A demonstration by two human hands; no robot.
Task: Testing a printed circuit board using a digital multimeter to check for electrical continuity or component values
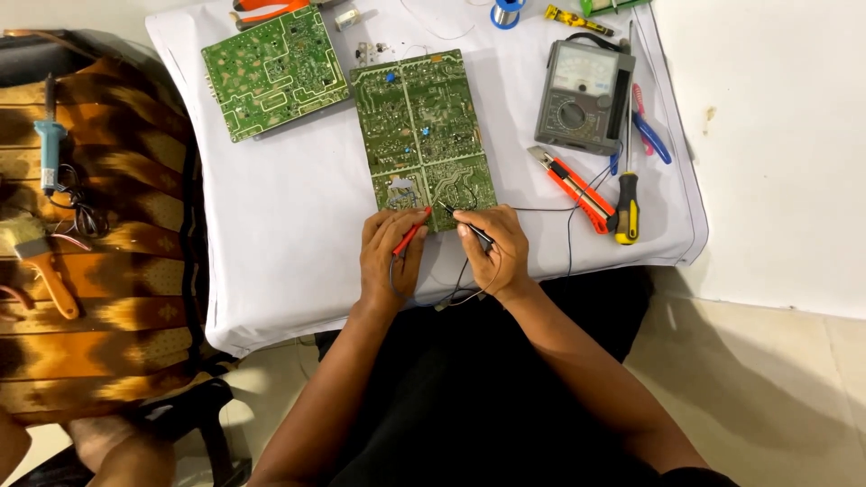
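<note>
both forearms reach to the counter; my left hand pinches the red probe, my right hand the black probe, tips on the near circuit board. steady, light contact seems best.

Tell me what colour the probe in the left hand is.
Red; the probe in the left hand shows best in the head view.
</note>
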